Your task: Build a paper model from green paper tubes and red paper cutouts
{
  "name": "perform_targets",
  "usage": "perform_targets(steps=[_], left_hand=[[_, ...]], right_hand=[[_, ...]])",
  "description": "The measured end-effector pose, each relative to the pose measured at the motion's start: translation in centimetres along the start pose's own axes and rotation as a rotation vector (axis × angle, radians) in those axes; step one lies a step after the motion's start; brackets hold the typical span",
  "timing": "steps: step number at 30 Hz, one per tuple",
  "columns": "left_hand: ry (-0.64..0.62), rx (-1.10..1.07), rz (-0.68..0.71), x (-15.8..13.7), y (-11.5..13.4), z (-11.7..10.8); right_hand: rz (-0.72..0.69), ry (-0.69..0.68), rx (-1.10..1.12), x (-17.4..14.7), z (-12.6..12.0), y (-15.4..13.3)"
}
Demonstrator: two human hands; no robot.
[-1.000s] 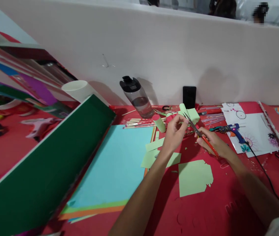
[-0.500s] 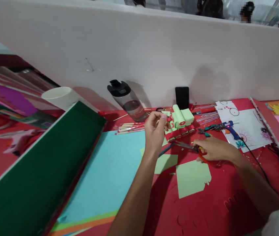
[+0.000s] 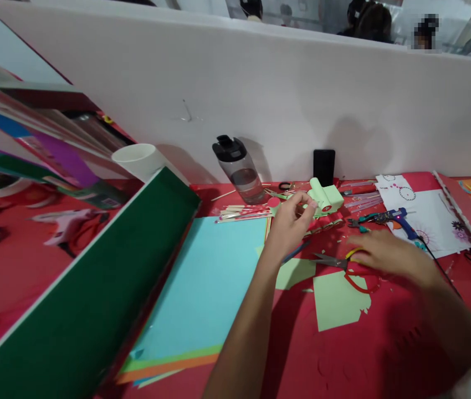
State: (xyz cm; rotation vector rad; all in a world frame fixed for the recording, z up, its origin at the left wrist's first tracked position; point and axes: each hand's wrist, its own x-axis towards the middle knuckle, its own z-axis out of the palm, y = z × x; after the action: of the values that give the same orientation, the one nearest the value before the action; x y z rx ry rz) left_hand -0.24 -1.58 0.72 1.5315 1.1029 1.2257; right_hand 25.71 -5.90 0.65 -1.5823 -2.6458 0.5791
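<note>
My left hand (image 3: 291,221) is raised in front of the pale green and red paper model (image 3: 327,199), thumb and fingers pinched together. What sits in the pinch is too small to make out. A pair of scissors (image 3: 335,261) with red and yellow handles lies on the red table, blades parted and pointing left. Just over the handles is my right hand (image 3: 385,255), blurred, its fingers loose and apart from a grip. Below the scissors lies a pale green paper sheet (image 3: 339,305) with a ragged corner, and another green piece (image 3: 296,274) is beside it.
Blue paper (image 3: 206,277) tops a stack at left, beside a long green box (image 3: 94,282). A water bottle (image 3: 241,172) and a phone (image 3: 324,166) stand by the white partition (image 3: 281,105). Pliers (image 3: 364,220) and a blue glue gun (image 3: 402,219) with its cord lie right.
My right hand has loosened from the scissors, which now rest on the table with blades wider apart. My left hand stays pinched near the model. The view has shifted left.
</note>
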Motion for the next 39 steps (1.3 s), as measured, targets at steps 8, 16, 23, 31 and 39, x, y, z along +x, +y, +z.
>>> perform_targets(steps=[8, 16, 23, 31, 39], left_hand=[[0.016, -0.01, 0.009, 0.1, 0.3, -0.3], [0.022, -0.02, -0.013, 0.1, -0.2, -0.5], [0.023, -0.054, -0.03, 0.3, -0.7, -0.7], [0.044, -0.07, -0.073, 0.4, -1.2, -0.8], [0.029, -0.066, -0.031, 0.2, -1.1, -0.7]], right_hand=[[0.196, 0.48, 0.187, 15.3, -2.8, 6.3], [0.227, 0.599, 0.224, 22.6, 0.5, 8.4], [0.216, 0.647, 0.223, 23.6, 1.5, 9.4], [0.194, 0.677, 0.234, 23.8, 2.2, 9.5], [0.17, 0.627, 0.296, 23.3, 2.0, 9.3]])
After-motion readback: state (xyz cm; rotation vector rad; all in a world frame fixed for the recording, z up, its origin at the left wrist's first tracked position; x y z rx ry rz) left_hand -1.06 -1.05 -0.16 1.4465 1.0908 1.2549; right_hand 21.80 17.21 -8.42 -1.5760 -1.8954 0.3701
